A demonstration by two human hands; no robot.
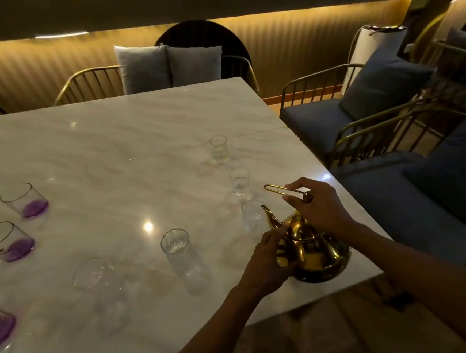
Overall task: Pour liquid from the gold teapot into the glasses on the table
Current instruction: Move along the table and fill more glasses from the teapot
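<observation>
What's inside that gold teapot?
That cannot be seen. The gold teapot has its lid on, and its metal walls hide any liquid. The right hand grips its handle; the left hand rests against its side.

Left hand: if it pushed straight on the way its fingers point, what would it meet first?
The left hand already rests against the teapot, fingers toward the spout. Beyond it, probably the nearest clear glass; depth is unclear.
</observation>
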